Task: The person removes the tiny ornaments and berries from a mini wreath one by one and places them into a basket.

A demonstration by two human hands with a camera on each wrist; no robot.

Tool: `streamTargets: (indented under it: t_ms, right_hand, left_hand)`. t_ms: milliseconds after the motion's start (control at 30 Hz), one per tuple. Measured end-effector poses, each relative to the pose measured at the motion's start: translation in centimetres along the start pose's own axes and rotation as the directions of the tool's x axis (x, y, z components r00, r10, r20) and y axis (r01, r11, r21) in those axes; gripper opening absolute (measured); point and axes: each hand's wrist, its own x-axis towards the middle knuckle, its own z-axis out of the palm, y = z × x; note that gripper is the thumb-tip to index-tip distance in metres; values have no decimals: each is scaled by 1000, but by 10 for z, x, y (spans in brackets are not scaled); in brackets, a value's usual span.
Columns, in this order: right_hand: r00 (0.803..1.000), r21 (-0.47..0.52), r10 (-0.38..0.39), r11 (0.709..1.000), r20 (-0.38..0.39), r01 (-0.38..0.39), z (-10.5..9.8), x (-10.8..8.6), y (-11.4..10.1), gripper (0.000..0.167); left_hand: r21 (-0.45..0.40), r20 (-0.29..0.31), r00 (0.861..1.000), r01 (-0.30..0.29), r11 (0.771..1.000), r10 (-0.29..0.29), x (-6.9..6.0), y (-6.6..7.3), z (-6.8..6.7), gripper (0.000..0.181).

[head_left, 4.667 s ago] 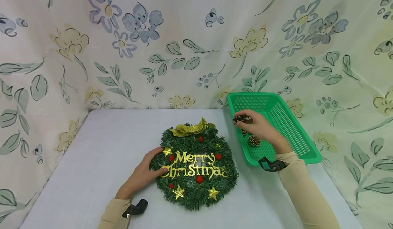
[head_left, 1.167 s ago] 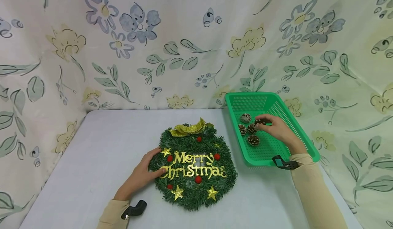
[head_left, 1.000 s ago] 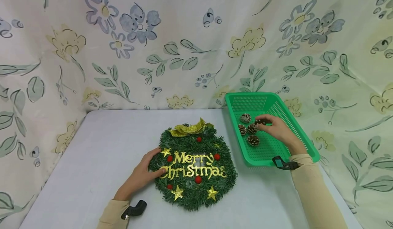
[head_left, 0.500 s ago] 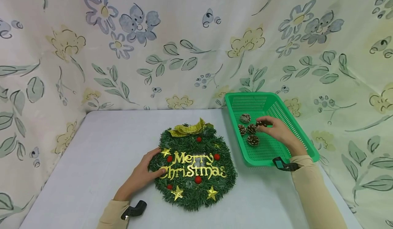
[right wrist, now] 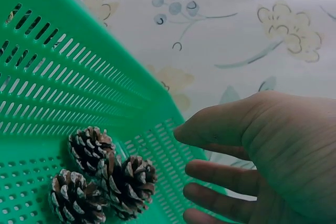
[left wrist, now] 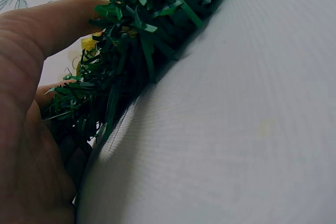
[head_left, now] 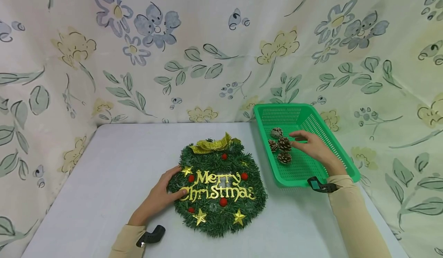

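A green Christmas wreath (head_left: 221,223) lies flat on the table, with gold "Merry Christmas" lettering, gold stars, red balls and a gold bow. At its left edge my left hand (head_left: 160,190) holds it, thumb over the top. In the left wrist view that thumb (left wrist: 63,22) touches the green tinsel (left wrist: 152,22). Over the green basket (head_left: 318,175) hovers my right hand (head_left: 313,148), fingers apart and nothing between them. Just left of its fingertips sits a pine cone (head_left: 284,143), close among several others. The right wrist view has pine cones (right wrist: 127,184) clustered on the basket floor.
The basket stands at the table's back right, its perforated walls (right wrist: 79,72) rising around the cones. A white cloth covers the table (head_left: 104,181). Behind it hangs a floral curtain (head_left: 207,89).
My right hand has let go of a pine cone, which now rests among the others in the basket. Earlier, fewer cones showed there. My left hand has stayed on the wreath.
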Motion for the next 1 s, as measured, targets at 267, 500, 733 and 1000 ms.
streamTargets:
  t_ms: [267,500,733,1000]
  right_hand:
    - [1000,-5,-13,1000,-8,13,0,0,-2,46]
    - [999,3,-31,1000,-10,31,0,-2,-9,49]
    - [999,7,-37,999,-21,37,0,-5,-21,47]
    - [998,29,-55,998,-27,56,1,-10,-38,46]
  left_hand:
    - [-12,-5,1000,0,1000,0,0,0,-1,87]
    - [-3,-4,1000,-12,1000,12,0,1,-1,86]
    - [9,-2,1000,-11,1000,11,-1,0,-1,86]
    - [12,2,1000,-15,1000,15,-1,-1,0,84]
